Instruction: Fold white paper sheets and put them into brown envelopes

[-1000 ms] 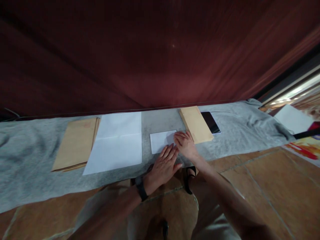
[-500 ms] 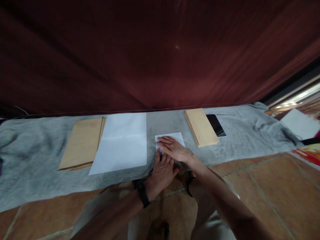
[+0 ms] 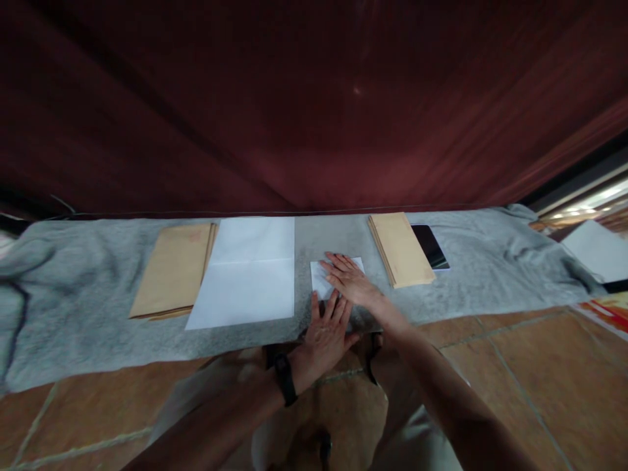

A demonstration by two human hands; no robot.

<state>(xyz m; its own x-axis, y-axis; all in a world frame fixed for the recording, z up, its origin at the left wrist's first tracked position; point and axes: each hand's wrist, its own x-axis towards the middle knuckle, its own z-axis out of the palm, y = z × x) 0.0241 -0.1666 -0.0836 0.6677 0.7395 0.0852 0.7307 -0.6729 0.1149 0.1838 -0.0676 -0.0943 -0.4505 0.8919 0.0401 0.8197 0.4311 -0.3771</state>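
A small folded sheet of white paper (image 3: 318, 280) lies on the grey cloth near its front edge. My right hand (image 3: 347, 278) rests flat across the paper with fingers stretched out, covering much of its right part. Below it, my left hand (image 3: 328, 333) is spread, its fingertips at the paper's near edge and partly under the right hand. To the left lie large white sheets (image 3: 250, 281) with a crease across the middle. A stack of brown envelopes (image 3: 402, 248) sits to the right of my hands.
Another pile of brown envelopes (image 3: 171, 271) is at the left, partly beneath the white sheets. A dark phone (image 3: 432, 247) lies beside the right stack. Grey cloth (image 3: 505, 261) covers the narrow surface, with a dark red curtain (image 3: 304, 118) hanging behind and tiled floor (image 3: 490, 366) in front.
My right hand has shifted slightly up and right over the small paper, baring more of its left part. The whole view has moved a little.
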